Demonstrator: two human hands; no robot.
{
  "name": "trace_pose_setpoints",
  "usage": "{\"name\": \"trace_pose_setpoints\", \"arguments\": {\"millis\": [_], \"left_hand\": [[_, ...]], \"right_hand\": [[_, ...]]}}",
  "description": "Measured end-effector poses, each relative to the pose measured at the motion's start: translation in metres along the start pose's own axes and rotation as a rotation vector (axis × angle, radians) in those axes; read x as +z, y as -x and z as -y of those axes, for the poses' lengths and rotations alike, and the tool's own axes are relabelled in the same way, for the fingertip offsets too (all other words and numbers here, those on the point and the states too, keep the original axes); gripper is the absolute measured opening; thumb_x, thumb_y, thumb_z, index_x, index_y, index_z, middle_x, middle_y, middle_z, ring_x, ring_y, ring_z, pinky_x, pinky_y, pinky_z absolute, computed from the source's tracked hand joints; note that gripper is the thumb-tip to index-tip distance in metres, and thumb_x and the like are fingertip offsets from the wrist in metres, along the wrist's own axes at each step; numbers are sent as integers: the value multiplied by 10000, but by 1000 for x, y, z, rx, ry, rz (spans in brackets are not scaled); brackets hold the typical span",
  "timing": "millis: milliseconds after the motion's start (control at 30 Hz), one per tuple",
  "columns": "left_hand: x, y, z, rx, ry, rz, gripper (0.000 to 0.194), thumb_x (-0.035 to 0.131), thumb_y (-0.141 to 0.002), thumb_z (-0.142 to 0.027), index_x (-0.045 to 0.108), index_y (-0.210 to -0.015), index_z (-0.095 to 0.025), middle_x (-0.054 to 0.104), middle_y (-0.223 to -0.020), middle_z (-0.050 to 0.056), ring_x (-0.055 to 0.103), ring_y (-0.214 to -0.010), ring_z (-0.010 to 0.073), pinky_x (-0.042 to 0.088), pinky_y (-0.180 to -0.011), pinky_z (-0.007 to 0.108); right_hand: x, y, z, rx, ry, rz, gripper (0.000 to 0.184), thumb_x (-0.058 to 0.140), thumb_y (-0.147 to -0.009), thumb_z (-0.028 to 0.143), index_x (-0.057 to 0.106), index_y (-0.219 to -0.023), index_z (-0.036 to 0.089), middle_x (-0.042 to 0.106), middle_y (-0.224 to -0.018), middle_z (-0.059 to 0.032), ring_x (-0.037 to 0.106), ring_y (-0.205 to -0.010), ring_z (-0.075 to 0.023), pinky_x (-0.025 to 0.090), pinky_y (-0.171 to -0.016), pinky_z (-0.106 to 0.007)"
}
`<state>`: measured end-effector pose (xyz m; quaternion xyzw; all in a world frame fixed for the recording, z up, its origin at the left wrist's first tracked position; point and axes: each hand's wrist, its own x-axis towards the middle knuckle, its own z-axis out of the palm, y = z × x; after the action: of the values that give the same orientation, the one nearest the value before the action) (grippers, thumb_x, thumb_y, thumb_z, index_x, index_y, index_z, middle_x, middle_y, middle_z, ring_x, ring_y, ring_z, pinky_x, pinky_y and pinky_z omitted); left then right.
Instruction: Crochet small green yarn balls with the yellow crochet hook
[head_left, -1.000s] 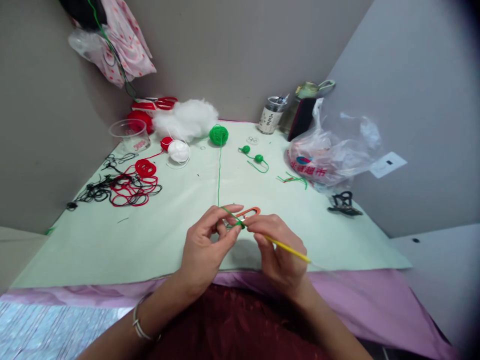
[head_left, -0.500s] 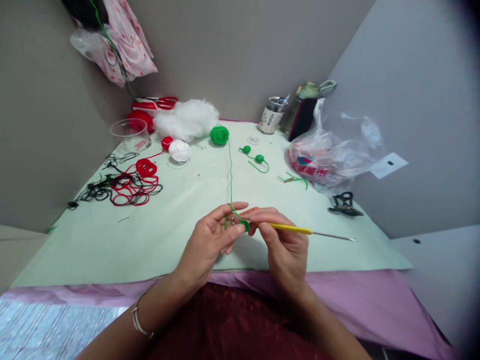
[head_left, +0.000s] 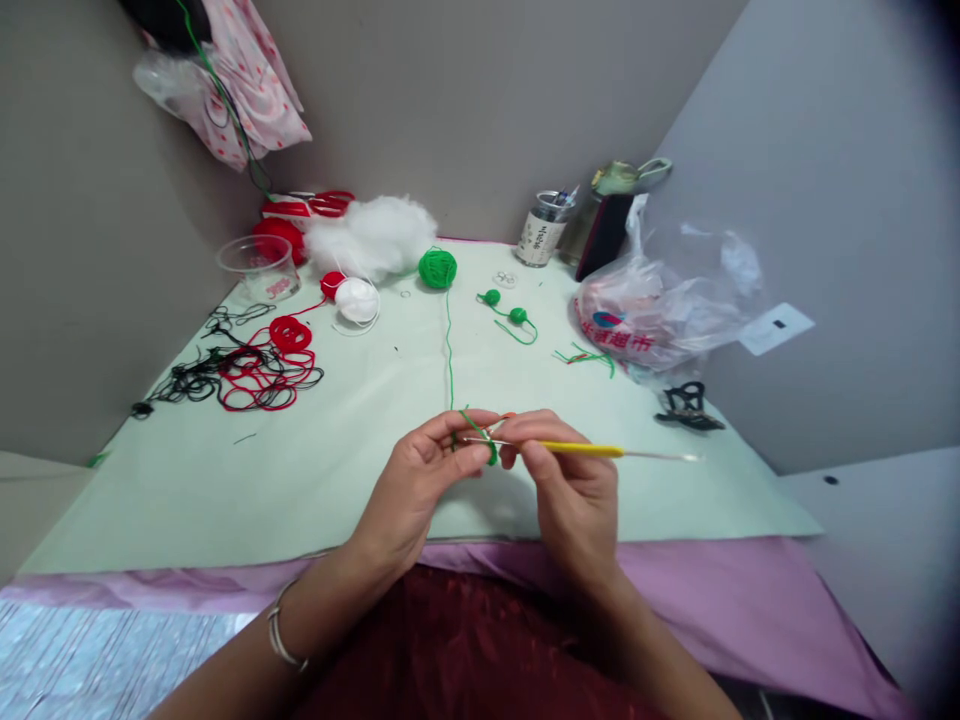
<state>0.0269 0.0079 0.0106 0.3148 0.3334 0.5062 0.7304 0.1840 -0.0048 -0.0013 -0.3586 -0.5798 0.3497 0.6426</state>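
Observation:
My left hand (head_left: 420,490) pinches a small green crochet piece (head_left: 491,455) with green yarn (head_left: 449,350) wound over its fingers. The strand runs up the table to a green yarn ball (head_left: 437,268). My right hand (head_left: 570,480) grips a yellow-handled crochet hook (head_left: 592,450), held level, its metal shaft pointing right and its hooked end in the green piece. An orange object (head_left: 501,418) lies mostly hidden behind my fingers.
A pale green mat (head_left: 315,460) covers the table. On it lie tangled red and black yarn (head_left: 247,365), red and white balls (head_left: 352,297), white stuffing (head_left: 371,235), a plastic cup (head_left: 259,268), two small green balls (head_left: 504,307), a jar (head_left: 541,230), a plastic bag (head_left: 660,300) and a black clip (head_left: 686,405).
The crochet hook swung from pointing down-right to lying level, pointing right. Both hands shifted slightly right and now cover most of the orange object. The yarn strand moved with them.

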Motion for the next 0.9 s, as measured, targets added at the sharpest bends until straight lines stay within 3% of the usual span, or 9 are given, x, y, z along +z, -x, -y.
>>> {"name": "trace_pose_setpoints", "arguments": {"millis": [67, 167, 367, 533, 733, 900], "left_hand": [[1, 1, 2, 16, -33, 21, 255, 924, -754, -238, 865, -1000, -204, 770, -893, 34, 662, -824, 136, 536, -838, 248], [-1, 0, 4, 16, -38, 17, 306, 924, -759, -245, 855, -1057, -227, 766, -903, 22, 680, -863, 148, 527, -906, 283], [-4, 0, 3, 48, -55, -3, 335, 916, -767, -235, 850, -1094, -269, 689, -882, -13, 672, -901, 131, 517, -900, 254], [-5, 1, 1, 65, -97, 35, 281, 889, -798, -243, 858, -1075, -276, 676, -854, -13, 649, -845, 115, 516, -841, 231], [-9, 2, 4, 168, -261, -10, 285, 843, -824, -184, 838, -1096, -266, 669, -851, -20, 645, -846, 114, 520, -835, 221], [-6, 2, 5, 232, -368, -68, 318, 830, -786, -113, 828, -1085, -222, 671, -828, -24, 647, -837, 118, 517, -847, 224]], "right_hand": [[1, 1, -1, -17, 20, 7, 169, 667, -1016, 204, 821, -1024, 273, 788, -959, -20, 714, -869, -157, 587, -760, -292], [-1, 2, -4, 30, -2, -3, 183, 645, -1035, 216, 814, -1036, 286, 788, -946, 0, 690, -780, -124, 572, -726, -269], [-6, 3, -7, 142, -134, 2, 180, 623, -1056, 296, 802, -1042, 275, 801, -949, -11, 705, -766, -131, 576, -732, -282], [-6, 2, -2, 143, -177, 27, 202, 582, -1076, 304, 773, -1022, 263, 820, -984, -16, 726, -768, -133, 594, -735, -289], [-9, 6, 5, -93, 172, 73, 236, 529, -1076, 164, 741, -1127, 255, 787, -1034, -18, 727, -831, -129, 601, -830, -307], [-7, 7, 1, -420, 488, 161, 252, 533, -1033, 104, 701, -1186, 214, 798, -1008, -73, 770, -954, -196, 636, -833, -342]]}}
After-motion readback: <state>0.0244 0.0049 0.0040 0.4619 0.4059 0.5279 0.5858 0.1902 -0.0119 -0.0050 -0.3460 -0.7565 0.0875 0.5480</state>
